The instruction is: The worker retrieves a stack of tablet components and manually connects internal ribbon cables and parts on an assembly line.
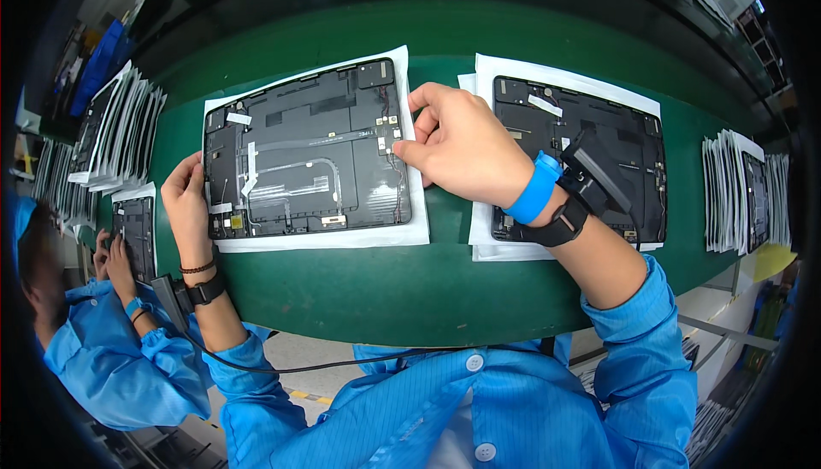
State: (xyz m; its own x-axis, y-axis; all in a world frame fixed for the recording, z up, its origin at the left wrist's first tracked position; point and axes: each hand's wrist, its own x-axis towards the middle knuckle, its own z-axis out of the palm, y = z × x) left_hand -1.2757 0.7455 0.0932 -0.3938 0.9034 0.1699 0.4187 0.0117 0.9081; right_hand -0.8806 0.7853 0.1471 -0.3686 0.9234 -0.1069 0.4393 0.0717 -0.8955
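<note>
A black tablet back cover [291,153] with ribbon cables and white tape strips lies, slightly tilted, on a white foam sheet [359,236]. My left hand [186,204] holds its left edge, thumb against the side and fingers partly hidden behind it. At the opposite edge, my right hand [466,135] has its thumb beside a small connector board [387,135], where a flat cable ends. The other right fingers curl around the cover's right edge, their tips partly hidden. A blue band [534,191] circles my right wrist.
A second tablet cover [530,127] rests on white sheets beneath my right forearm. Stacks of covers between white sheets stand at left [128,131] and right [727,191] of the green table [368,289]. At far left, another person's hands [115,259] work on a cover.
</note>
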